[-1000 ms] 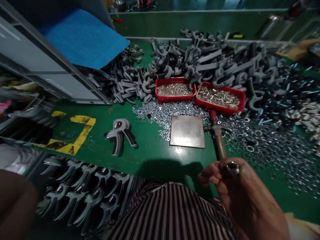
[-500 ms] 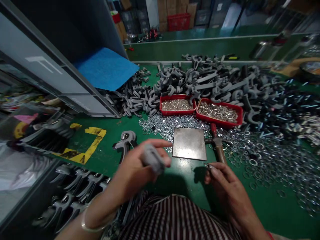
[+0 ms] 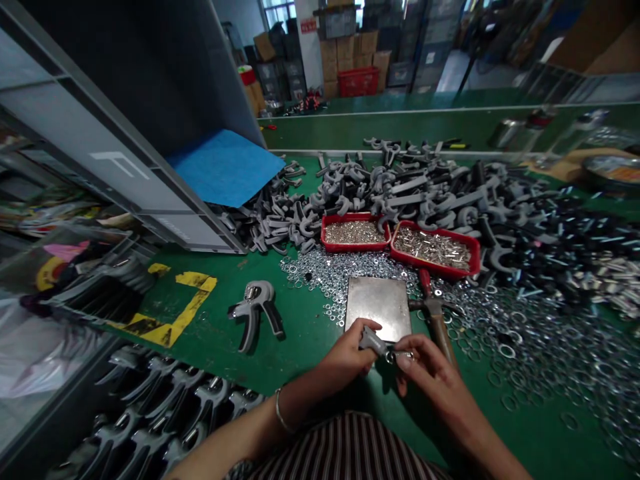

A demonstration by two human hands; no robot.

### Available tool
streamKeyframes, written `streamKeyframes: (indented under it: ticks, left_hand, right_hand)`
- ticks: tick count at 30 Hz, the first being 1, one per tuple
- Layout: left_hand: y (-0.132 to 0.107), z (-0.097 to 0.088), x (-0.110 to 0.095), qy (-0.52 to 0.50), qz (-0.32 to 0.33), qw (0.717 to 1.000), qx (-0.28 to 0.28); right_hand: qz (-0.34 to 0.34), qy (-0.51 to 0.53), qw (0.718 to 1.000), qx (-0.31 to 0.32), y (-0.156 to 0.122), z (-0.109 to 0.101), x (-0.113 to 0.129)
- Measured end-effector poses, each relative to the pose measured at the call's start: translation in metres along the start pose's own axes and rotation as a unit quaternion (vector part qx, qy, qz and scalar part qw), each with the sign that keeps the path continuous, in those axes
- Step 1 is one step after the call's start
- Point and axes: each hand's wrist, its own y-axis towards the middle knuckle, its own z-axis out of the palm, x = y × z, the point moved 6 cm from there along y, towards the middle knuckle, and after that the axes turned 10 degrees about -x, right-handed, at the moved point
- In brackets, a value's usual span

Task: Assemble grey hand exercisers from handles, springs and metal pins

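My left hand [image 3: 356, 350] is closed around a grey plastic handle part [image 3: 373, 340], near the front edge of a square metal plate [image 3: 379, 300]. Pinched in my right hand [image 3: 425, 367] is a small shiny metal piece [image 3: 404, 355] with a ring-like end; its exact kind is too small to tell. The two held parts meet or nearly meet; I cannot tell if they touch. Left of my hands, an assembled hand grip exerciser [image 3: 256, 310] with a spring lies on the green table. A hammer [image 3: 439, 323] rests to the right of the plate.
Two red trays [image 3: 355, 248] [image 3: 463, 272] of small metal parts stand behind the plate. Loose washers [image 3: 530, 353] spread to the right. Grey handle parts [image 3: 415, 187] are heaped at the back. At lower left, a crate holds several grips [image 3: 120, 427].
My left hand has moved right with the grey handle part, to my right hand and its metal piece. The view has tilted up a little, and the hand grip now shows whole.
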Motion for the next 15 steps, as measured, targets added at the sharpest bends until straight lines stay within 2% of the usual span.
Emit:
streamKeyframes:
  ticks: [6, 8, 9, 11, 13, 15]
  left_hand:
    - [-0.004, 0.011, 0.008, -0.057, -0.070, 0.993, 0.073]
    - [-0.004, 0.009, 0.008, -0.041, -0.075, 0.993, 0.076]
    - [-0.003, 0.006, 0.006, -0.007, -0.056, 0.997, 0.056]
    - [0.003, -0.003, -0.007, 0.103, 0.041, 0.994, -0.013]
    - [0.008, -0.005, -0.024, 0.222, 0.164, 0.959, -0.065]
    - [0.014, -0.003, -0.037, 0.300, 0.240, 0.920, -0.077]
  right_hand:
    - [-0.007, -0.018, 1.000, 0.018, 0.010, -0.004, 0.007]
    - [0.003, -0.010, 0.999, 0.031, 0.011, -0.007, 0.005]
    - [0.008, -0.004, 0.999, 0.033, 0.011, -0.010, 0.002]
    - [0.020, 0.005, 0.999, 0.030, 0.012, -0.015, -0.004]
    - [0.029, 0.014, 0.999, 0.013, 0.015, -0.017, -0.010]
    - [0.035, 0.029, 0.999, -0.004, 0.019, -0.017, -0.015]
